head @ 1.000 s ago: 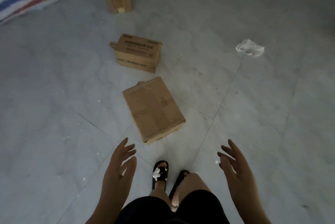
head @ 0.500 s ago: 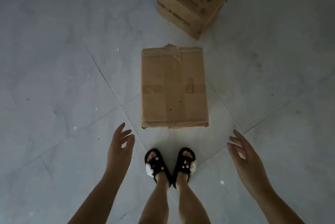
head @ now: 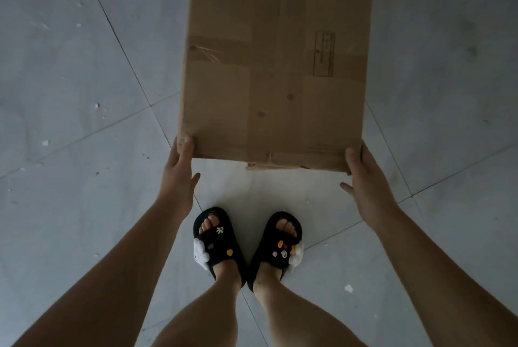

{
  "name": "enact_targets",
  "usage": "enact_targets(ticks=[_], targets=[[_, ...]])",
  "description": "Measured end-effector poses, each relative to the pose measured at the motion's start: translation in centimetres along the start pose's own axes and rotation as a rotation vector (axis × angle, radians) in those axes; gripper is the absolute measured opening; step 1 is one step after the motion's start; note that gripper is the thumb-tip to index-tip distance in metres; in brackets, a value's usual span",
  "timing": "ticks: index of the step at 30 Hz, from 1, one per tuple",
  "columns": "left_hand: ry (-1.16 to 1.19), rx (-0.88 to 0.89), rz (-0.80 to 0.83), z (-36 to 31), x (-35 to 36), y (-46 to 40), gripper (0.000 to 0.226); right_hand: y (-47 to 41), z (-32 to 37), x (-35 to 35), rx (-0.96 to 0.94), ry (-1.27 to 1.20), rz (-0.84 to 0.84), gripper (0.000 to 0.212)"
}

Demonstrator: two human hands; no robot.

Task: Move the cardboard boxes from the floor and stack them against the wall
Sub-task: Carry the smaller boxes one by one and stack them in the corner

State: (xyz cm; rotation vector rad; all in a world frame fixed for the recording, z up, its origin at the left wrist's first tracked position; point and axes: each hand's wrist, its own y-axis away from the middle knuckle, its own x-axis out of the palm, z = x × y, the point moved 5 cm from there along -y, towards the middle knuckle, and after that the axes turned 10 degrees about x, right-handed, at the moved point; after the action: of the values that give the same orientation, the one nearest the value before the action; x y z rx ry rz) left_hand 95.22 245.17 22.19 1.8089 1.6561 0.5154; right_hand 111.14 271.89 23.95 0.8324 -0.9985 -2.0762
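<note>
- The left hand [head: 179, 175] gripped the near left corner of the cardboard box [head: 276, 60], fingers curled on its side.
- The right hand [head: 364, 181] clasped the near right corner.
- The box stretched away from both grips, over the tiled floor [head: 70, 94].
- Black sandals [head: 215, 245] stood just behind the grips.

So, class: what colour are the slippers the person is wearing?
Black, with small white and orange charms, in the head view: the slippers stand on the grey floor.
</note>
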Motion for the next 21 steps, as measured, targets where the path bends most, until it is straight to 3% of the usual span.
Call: enact_targets(ticks=[6, 9, 15, 18, 21], targets=[[0.054, 0.042, -0.127, -6.2, 0.2, 3.5, 0.021, 5.0, 5.0, 0.2, -0.045, -0.146, -0.065, 0.025], [0.096, 0.072, -0.164, -10.3, -0.9, 6.0, 0.018, 8.2, 8.4, 0.3, -0.064, -0.251, -0.066, 0.02], [0.09, 0.042, -0.233, -17.3, -5.6, 14.3, 0.016, 18.2, 12.7, 0.1, 0.0, -0.191, -0.041, 0.031], [0.128, 0.029, -0.273, -20.8, -8.6, 19.7, 0.02, 24.5, 15.2, -0.3, -0.007, -0.161, -0.025, 0.025], [0.207, 0.045, -0.3, -24.7, -11.2, 25.9, 0.007, 30.7, 18.5, -0.9, -0.088, -0.109, 0.022, 0.025]])
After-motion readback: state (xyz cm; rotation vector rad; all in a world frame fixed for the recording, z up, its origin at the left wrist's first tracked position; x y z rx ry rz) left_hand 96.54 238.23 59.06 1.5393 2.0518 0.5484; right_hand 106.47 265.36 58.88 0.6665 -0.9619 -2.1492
